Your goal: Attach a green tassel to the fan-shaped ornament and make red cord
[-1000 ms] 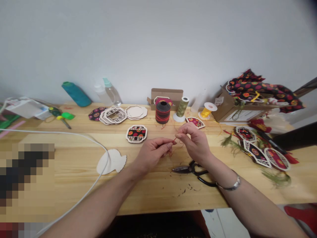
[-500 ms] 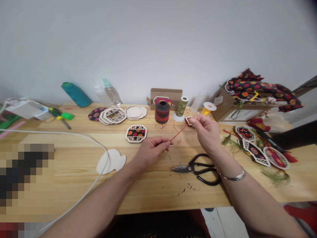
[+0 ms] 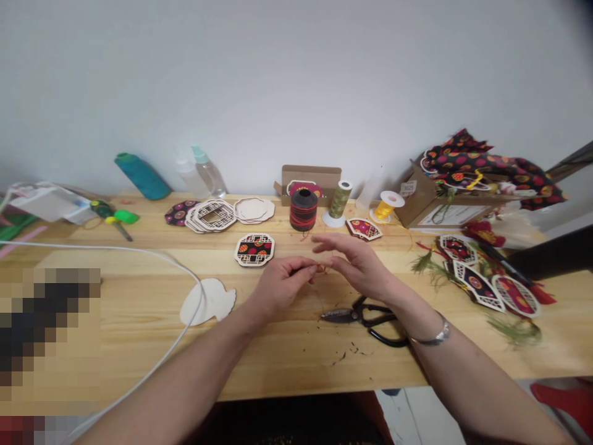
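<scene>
My left hand (image 3: pixel 285 281) is closed in a pinch on a thin red thread (image 3: pixel 322 269), most of it hidden by the fingers. Close beside it, to the right, my right hand (image 3: pixel 364 267) is open, fingers stretched out and apart near the thread's end. Below the right wrist lie black-handled scissors (image 3: pixel 345 316), blades pointing left. A framed piece with patterned fabric (image 3: pixel 254 250) lies just beyond my left hand. Behind the hands stands a spool of red and black thread (image 3: pixel 303 216).
Further back are a green thread spool (image 3: pixel 340 201), a yellow spool (image 3: pixel 384 210) and a fan-shaped piece (image 3: pixel 364 228). Several lattice frames (image 3: pixel 213 216) lie left. A cardboard box (image 3: pixel 417 198) and finished ornaments (image 3: pixel 477 284) occupy the right. A white cable (image 3: pixel 162 253) crosses a pale cutout (image 3: pixel 213 301).
My right hand has come down and left toward my left hand, its pinch on the thread opened. The thread is no longer stretched between them. My left hand has barely moved.
</scene>
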{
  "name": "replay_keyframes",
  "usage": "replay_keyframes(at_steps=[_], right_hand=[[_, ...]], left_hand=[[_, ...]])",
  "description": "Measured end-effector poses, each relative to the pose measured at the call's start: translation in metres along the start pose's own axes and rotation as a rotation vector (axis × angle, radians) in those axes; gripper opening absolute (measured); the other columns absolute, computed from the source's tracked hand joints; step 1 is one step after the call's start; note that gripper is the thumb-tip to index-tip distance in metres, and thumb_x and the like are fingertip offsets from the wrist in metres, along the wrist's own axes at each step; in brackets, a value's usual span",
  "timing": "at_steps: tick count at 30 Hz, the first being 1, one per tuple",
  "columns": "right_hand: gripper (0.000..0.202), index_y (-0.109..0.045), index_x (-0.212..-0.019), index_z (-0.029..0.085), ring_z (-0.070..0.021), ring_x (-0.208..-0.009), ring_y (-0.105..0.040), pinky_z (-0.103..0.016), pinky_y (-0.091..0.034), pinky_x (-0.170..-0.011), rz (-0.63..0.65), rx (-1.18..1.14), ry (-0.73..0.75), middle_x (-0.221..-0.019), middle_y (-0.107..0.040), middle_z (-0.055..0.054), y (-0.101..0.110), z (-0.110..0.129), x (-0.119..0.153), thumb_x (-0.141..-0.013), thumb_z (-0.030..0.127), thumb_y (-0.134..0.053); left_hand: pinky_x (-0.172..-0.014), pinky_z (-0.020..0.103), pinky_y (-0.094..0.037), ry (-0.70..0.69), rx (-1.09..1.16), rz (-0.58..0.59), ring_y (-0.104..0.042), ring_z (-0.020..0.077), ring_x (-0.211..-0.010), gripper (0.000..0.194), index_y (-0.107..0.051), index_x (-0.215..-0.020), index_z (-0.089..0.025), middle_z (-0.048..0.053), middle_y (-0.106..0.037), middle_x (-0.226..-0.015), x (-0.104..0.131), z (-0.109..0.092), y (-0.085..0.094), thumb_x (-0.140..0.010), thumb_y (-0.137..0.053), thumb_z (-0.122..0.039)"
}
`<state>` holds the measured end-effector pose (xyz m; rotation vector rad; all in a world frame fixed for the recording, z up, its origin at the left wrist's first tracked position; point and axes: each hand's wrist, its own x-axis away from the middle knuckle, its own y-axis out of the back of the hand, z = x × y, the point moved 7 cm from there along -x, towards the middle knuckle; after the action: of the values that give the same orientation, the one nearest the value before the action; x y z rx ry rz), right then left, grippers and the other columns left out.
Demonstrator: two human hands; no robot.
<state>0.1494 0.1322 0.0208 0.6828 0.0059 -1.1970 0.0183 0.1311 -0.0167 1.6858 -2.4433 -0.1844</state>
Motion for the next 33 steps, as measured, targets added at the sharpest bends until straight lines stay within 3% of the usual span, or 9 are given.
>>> replay_keyframes(at_steps=[4,8,11,16,24,27,30,31,33], right_hand=[[0.041,-0.059,-0.117,0.021,-0.0135,-0.079,-0.063,-0.03,-0.051,-0.075,0.087,-0.067,-0.072,-0.095,-0.068,-0.005,-0.01,-0.009,0.003,-0.077,0.019,-0.065],[0.016,-0.068,-0.094,0.018,-0.0117,-0.066,-0.059,-0.025,-0.047,-0.063,0.064,0.066,-0.049,-0.074,-0.067,-0.002,-0.006,-0.009,0.002,-0.078,0.017,-0.064],[0.007,-0.069,-0.077,0.017,-0.0112,-0.065,-0.058,-0.023,-0.044,-0.061,0.049,0.144,0.006,-0.068,-0.066,-0.002,-0.001,-0.001,0.0,-0.079,0.016,-0.063],[0.012,-0.067,-0.071,0.016,-0.0101,-0.061,-0.055,-0.022,-0.041,-0.058,0.009,0.233,0.007,-0.064,-0.062,-0.001,0.01,0.004,-0.001,-0.08,0.013,-0.06],[0.014,-0.065,-0.068,0.015,-0.0099,-0.056,-0.049,-0.023,-0.038,-0.055,-0.177,0.278,-0.086,-0.062,-0.06,-0.001,0.04,-0.009,-0.002,-0.079,0.021,-0.059],[0.015,-0.066,-0.067,0.014,-0.0101,-0.054,-0.048,-0.023,-0.036,-0.052,-0.257,0.302,-0.174,-0.059,-0.061,0.0,0.051,-0.016,-0.001,-0.078,0.022,-0.06],[0.015,-0.067,-0.068,0.014,-0.0097,-0.048,-0.045,-0.023,-0.032,-0.047,-0.351,0.359,-0.271,-0.055,-0.059,0.0,0.062,-0.023,0.001,-0.077,0.023,-0.06],[0.014,-0.067,-0.068,0.014,-0.0098,-0.048,-0.045,-0.023,-0.032,-0.047,-0.379,0.389,-0.278,-0.055,-0.06,0.0,0.064,-0.023,0.002,-0.077,0.023,-0.06],[0.013,-0.067,-0.069,0.015,-0.0105,-0.05,-0.047,-0.023,-0.033,-0.049,-0.416,0.454,-0.237,-0.058,-0.061,0.0,0.063,-0.021,0.003,-0.077,0.021,-0.059]], left_hand=[[-0.061,0.024,-0.041,-0.015,-0.061,0.015,-0.054,0.0135,-0.064,0.023,-0.073,-0.083,-0.016,0.001,-0.067,-0.069,0.0,-0.001,-0.001,-0.079,-0.057,-0.032],[-0.061,0.023,-0.041,-0.032,-0.069,0.002,-0.054,0.0131,-0.063,0.02,-0.071,-0.076,-0.016,0.0,-0.065,-0.066,0.0,-0.002,-0.001,-0.078,-0.057,-0.03],[-0.062,0.022,-0.041,-0.044,-0.094,0.008,-0.054,0.0129,-0.063,0.02,-0.068,-0.069,-0.016,-0.001,-0.063,-0.064,-0.001,-0.004,-0.001,-0.079,-0.056,-0.029],[-0.066,0.024,-0.042,-0.024,-0.09,-0.007,-0.057,0.0145,-0.068,0.019,-0.07,-0.078,-0.016,0.0,-0.065,-0.069,-0.001,-0.001,0.0,-0.08,-0.056,-0.03],[-0.072,0.026,-0.044,-0.038,-0.109,-0.1,-0.06,0.016,-0.074,0.022,-0.071,-0.083,-0.016,0.001,-0.067,-0.072,-0.004,0.005,0.008,-0.081,-0.057,-0.032],[-0.071,0.026,-0.044,-0.065,-0.068,-0.214,-0.058,0.0143,-0.073,0.028,-0.069,-0.1,-0.016,0.005,-0.068,-0.09,-0.003,0.005,0.017,-0.08,-0.058,-0.031],[-0.06,0.024,-0.041,-0.14,0.006,-0.354,-0.05,0.0085,-0.06,0.04,-0.063,-0.115,-0.019,0.007,-0.063,-0.111,0.001,0.001,0.026,-0.077,-0.063,-0.03],[-0.056,0.023,-0.039,-0.136,0.039,-0.351,-0.046,0.0072,-0.055,0.036,-0.065,-0.111,-0.019,0.006,-0.064,-0.106,0.001,0.001,0.026,-0.077,-0.063,-0.031],[-0.049,0.022,-0.033,-0.039,0.145,-0.232,-0.04,0.0063,-0.049,0.026,-0.071,-0.093,-0.016,0.005,-0.067,-0.084,0.0,0.007,0.016,-0.076,-0.064,-0.034]])
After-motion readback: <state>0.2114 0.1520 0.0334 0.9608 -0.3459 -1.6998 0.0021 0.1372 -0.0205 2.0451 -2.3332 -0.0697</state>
